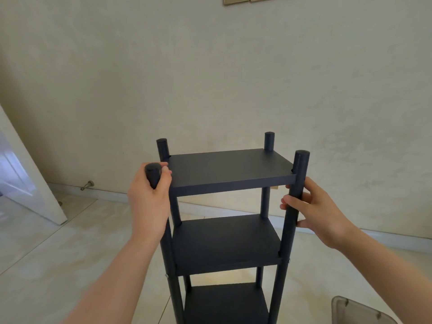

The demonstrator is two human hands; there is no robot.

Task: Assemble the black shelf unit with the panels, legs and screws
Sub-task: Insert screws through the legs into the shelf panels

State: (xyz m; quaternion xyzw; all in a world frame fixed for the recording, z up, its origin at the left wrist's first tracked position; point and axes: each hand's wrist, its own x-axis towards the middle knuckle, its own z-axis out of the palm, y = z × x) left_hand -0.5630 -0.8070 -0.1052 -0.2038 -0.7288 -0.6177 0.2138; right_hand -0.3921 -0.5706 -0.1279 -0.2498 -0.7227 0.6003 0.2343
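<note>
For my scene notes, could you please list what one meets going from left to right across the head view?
In order: white door, door stopper, left hand, top panel, right hand, grey container.

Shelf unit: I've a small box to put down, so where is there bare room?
The top panel is bare between its four posts, and so is the middle panel below. The floor toward the door is bare. Crowded: both front posts, gripped by the left hand and right hand.

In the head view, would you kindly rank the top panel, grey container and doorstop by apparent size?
Largest: top panel
Then: grey container, only partly in frame and nearer, so unsure
Smallest: doorstop
</note>
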